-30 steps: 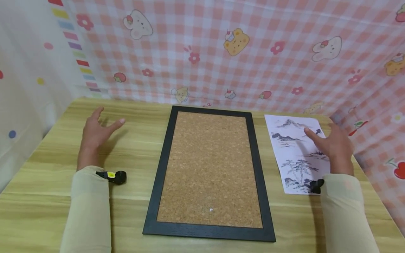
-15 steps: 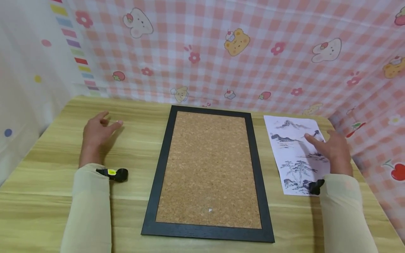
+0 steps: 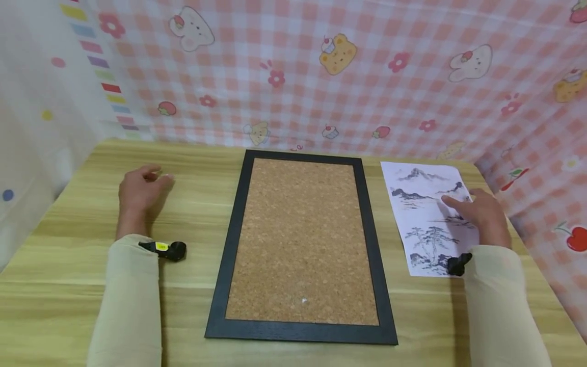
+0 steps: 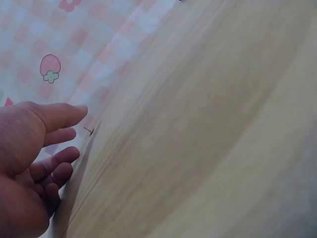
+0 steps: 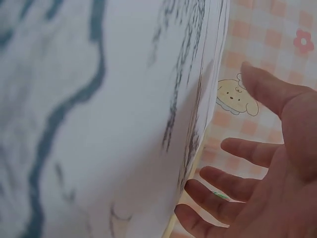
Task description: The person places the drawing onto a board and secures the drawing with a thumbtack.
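White ppr | just L of, partly under R hand

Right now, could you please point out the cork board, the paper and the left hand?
Cork board (image 3: 302, 242): head view, middle of its brown surface.
Paper (image 3: 422, 216): head view, blank middle of the sheet.
Left hand (image 3: 139, 191): head view, middle of the hand.
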### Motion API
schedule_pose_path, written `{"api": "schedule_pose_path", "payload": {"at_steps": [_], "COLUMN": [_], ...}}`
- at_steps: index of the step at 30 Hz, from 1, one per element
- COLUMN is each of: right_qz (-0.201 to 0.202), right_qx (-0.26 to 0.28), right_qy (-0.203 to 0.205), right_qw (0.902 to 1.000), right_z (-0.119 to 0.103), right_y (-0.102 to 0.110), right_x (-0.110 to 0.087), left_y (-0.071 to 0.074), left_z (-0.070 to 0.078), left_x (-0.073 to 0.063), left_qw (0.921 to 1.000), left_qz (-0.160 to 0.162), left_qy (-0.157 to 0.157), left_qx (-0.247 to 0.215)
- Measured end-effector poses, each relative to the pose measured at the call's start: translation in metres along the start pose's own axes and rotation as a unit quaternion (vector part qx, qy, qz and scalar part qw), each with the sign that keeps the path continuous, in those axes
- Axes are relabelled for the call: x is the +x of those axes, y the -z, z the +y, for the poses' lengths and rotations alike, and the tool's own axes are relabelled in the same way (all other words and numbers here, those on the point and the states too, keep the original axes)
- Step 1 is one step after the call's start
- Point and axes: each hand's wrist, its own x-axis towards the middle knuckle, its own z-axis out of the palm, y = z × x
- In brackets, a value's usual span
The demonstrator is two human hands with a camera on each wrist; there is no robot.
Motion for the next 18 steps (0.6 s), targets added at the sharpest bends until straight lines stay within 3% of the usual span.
{"api": "schedule_pose_path", "payload": {"at_steps": [4, 9, 18], "right_qz": [-0.011, -0.014, -0.012], "right_qx": [0.003, -0.003, 0.021], "right_qy": [-0.014, -0.029, -0.069], "right_qw": [0.9998, 0.9995, 0.9973], "right_z": [0.0027, 0.0032, 0.0038], "right_y": [-0.0001, 0.0011, 0.0002], "right_x": [0.0017, 0.0007, -0.0049], "left_y": [-0.0011, -0.0025, -0.0024], "left_z": [-0.001, -0.0013, -0.003], "left_x": [0.0016, 0.0042, 0.0068], "left_qw": [0.9999, 0.9989, 0.9974], "left_qz": [0.005, 0.016, 0.033], "left_qy": [0.008, -0.003, -0.008], "left_qx": [0.01, 0.043, 0.064]}}
